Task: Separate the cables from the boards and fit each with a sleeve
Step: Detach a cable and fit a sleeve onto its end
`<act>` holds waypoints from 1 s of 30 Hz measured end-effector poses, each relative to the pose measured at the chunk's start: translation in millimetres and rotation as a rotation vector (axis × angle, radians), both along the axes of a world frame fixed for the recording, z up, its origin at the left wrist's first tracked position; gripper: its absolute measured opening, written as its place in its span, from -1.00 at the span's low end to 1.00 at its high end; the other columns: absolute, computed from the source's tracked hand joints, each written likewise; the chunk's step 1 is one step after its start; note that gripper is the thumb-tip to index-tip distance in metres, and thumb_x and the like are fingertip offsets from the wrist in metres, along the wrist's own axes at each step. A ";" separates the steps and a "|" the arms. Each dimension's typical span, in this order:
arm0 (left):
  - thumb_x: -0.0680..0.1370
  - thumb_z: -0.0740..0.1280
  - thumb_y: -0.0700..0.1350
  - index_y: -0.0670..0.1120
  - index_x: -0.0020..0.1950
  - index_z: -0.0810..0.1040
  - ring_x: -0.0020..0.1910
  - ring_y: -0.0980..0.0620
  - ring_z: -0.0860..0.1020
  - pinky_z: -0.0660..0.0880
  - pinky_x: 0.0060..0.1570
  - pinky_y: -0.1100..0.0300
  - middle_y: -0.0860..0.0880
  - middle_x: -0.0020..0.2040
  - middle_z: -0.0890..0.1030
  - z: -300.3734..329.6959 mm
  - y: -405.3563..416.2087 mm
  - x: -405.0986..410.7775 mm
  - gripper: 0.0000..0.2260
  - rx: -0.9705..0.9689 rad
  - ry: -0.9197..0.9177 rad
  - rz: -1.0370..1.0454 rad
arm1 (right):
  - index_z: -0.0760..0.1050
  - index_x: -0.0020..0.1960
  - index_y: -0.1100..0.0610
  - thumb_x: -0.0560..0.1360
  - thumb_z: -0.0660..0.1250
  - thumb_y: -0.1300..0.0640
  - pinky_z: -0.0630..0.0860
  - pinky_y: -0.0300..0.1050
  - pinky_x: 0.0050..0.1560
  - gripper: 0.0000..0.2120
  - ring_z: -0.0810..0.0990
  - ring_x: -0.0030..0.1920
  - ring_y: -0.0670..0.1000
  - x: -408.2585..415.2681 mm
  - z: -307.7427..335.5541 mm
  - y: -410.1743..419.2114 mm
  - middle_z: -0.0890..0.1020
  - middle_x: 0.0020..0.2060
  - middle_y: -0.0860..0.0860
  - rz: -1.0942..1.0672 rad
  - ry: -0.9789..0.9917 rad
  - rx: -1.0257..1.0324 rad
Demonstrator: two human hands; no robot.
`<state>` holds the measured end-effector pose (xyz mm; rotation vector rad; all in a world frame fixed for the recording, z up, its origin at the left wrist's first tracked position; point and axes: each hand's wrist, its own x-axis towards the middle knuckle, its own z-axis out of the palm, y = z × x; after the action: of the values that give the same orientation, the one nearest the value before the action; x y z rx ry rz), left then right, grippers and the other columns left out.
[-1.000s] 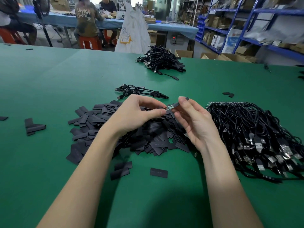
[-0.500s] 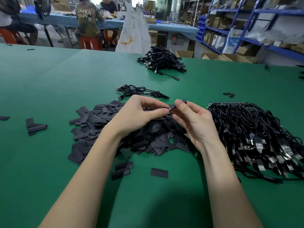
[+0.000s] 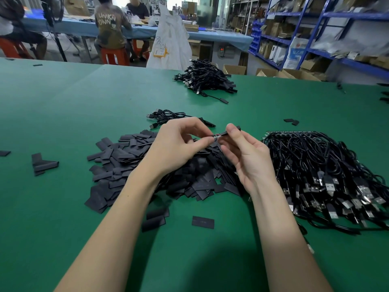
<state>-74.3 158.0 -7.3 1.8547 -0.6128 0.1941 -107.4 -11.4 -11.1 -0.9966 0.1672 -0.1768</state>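
The sleeve (image 3: 231, 131) now sits over most of the small board end of the cable; a second ago the pale board showed clear between the fingertips, half a second ago it was nearly covered, and now only a short bright sliver (image 3: 216, 136) peeks out at the sleeve's left mouth. The sleeve is held just above the sleeve pile (image 3: 134, 163), between the two hands.

The right hand (image 3: 248, 157) pinches the sleeve, thumb on top near its far end and fingers curled under it. The left hand (image 3: 179, 146) has thumb and forefinger closed together at the exposed sliver, feeding the board in; how much cable it holds I cannot tell, since the fingers hide it.

I judge this piece close to fitted: one more short push should seat the sleeve fully. The risk is the flat sleeve buckling or the board catching at the mouth.

To the right, touching the pile's edge, lies the big tangle of cables (image 3: 320, 171), with a board strip (image 3: 288, 131) showing at its far edge; these look yet to be done. Just beyond the hands lies a small cable bundle (image 3: 168, 115), and farther back a larger heap (image 3: 206, 79). Loose sleeves are scattered on the green tabletop (image 3: 63, 114), including one (image 3: 203, 222) near the forearms.
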 end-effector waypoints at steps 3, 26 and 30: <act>0.50 0.53 -0.13 0.01 -0.02 0.67 -0.43 0.08 0.39 0.40 -0.32 0.31 0.08 -0.16 0.71 -0.4 -1.3 -1.2 -0.89 0.008 -0.062 0.032 | 0.69 -0.23 0.14 0.43 0.52 0.19 0.61 -0.29 -0.30 -0.92 0.72 -0.29 -0.06 -0.5 -0.1 -0.6 0.74 -0.25 0.08 0.001 0.007 -0.004; 0.50 0.51 -0.18 0.00 -0.07 0.70 -0.45 0.16 0.40 0.29 -0.35 0.45 0.25 -0.25 0.62 -1.5 -5.1 -3.4 -0.92 0.104 -0.310 0.097 | 0.75 -0.19 0.15 0.33 0.50 0.20 0.62 -0.29 -0.20 -0.93 0.73 -0.22 -0.06 -0.5 -3.4 -9.7 0.74 -0.19 0.09 0.135 -0.074 0.034; 0.49 0.52 -0.19 -0.04 -0.07 0.71 -0.46 0.18 0.40 0.27 -0.37 0.46 0.41 -0.32 0.54 0.6 -4.8 -4.8 -0.93 0.124 -0.358 0.115 | 0.75 -0.19 0.15 0.35 0.48 0.21 0.62 -0.30 -0.20 -0.92 0.73 -0.22 -0.06 -1.8 -1.9 -10.0 0.74 -0.19 0.09 0.140 -0.080 0.048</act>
<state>-79.1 153.2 -6.7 1.9937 -0.7759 0.5846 -109.3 -21.4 -13.0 -0.9486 0.0279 -0.0838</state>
